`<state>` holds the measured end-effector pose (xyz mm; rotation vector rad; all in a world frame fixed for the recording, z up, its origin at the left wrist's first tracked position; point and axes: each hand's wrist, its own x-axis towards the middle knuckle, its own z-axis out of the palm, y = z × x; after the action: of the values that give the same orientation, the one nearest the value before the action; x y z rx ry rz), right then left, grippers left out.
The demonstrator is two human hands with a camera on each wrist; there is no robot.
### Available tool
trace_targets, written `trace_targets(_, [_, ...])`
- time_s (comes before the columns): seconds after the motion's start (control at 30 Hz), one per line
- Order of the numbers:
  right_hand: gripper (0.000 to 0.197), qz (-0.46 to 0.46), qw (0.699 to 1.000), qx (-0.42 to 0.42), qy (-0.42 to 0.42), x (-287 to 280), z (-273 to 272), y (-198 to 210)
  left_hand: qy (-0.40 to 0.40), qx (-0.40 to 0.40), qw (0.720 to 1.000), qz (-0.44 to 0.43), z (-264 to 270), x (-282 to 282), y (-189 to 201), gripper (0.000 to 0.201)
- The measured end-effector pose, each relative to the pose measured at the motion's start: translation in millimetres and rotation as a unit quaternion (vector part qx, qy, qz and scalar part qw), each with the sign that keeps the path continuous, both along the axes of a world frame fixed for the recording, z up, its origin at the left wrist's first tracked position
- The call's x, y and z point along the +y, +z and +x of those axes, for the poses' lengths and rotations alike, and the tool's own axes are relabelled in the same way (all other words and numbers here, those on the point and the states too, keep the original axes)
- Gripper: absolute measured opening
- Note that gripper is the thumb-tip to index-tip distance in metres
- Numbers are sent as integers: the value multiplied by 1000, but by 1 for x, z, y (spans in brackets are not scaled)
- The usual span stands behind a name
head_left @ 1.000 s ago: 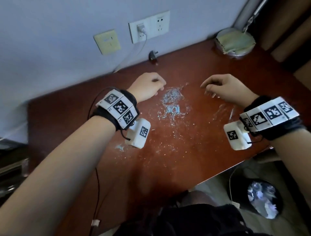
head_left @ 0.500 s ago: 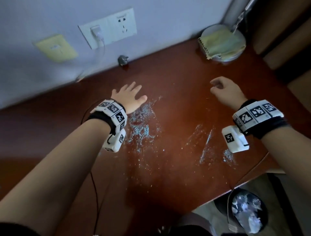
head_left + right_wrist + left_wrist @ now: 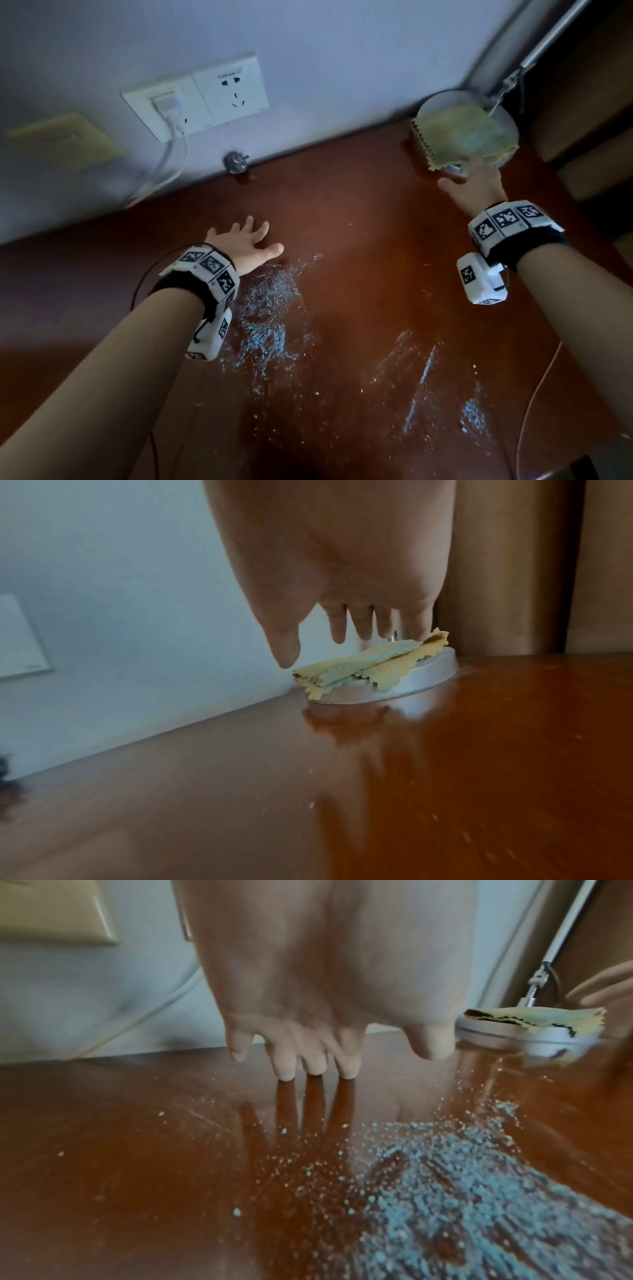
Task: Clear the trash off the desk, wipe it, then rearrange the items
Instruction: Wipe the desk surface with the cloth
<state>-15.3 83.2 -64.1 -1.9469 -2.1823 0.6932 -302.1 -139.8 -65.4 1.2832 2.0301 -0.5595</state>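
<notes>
A folded yellow-green cloth (image 3: 462,135) (image 3: 359,666) (image 3: 534,1016) lies on the round white lamp base (image 3: 435,106) (image 3: 428,677) at the desk's far right corner. My right hand (image 3: 476,181) (image 3: 339,631) reaches over the cloth with fingers spread and straight, just above it, holding nothing. My left hand (image 3: 245,240) (image 3: 325,1058) rests flat on the red-brown desk (image 3: 359,212), fingers spread, fingertips (image 3: 286,1073) touching the wood. Blue-white powder (image 3: 267,318) (image 3: 479,1191) is smeared on the desk just right of the left hand.
More powder streaks (image 3: 424,373) lie at the front right. A dark plug (image 3: 235,161) sits by the wall under the white sockets (image 3: 198,99), with a white cable (image 3: 171,164) hanging down. The lamp arm (image 3: 513,78) rises at the corner. A thin cord (image 3: 534,387) runs off the desk's right edge.
The right hand has moved from mid-desk to the cloth on the lamp base and has uncurled. The left hand uncurled and settled flat on the desk.
</notes>
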Motion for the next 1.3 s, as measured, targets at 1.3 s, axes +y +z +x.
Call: trace_targets(1.3, [43, -142, 911, 388, 6, -93, -34, 77, 110, -137, 954, 243, 39, 4, 57, 52])
